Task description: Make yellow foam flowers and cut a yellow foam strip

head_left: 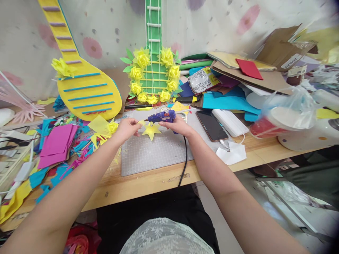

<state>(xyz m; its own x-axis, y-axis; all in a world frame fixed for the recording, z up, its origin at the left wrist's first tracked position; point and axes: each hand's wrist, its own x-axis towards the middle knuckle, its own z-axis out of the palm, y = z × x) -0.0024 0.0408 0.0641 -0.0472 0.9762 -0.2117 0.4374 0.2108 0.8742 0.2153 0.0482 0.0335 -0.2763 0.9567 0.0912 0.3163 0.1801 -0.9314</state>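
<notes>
My right hand [177,125] is wrapped round a purple hot glue gun [162,116], its nozzle pointing left and a glue stick jutting from the back. My left hand [129,128] pinches a small yellow paper piece [142,123] close to the nozzle tip. Just below the gun is a yellow star-shaped paper flower [152,132], over the grey cutting mat [148,155]. Left of my left hand lie more yellow paper petals [99,125] and a small yellow paper rose [112,126]. A black cord [185,158] hangs from the gun over the table edge.
Behind stand a green paper instrument [156,74] ringed with yellow roses and a yellow one [87,88]. Right of the mat are a phone [212,125], a white power bank [230,122] and a bagged cup [280,121]. Paper scraps [79,144] cover the left side.
</notes>
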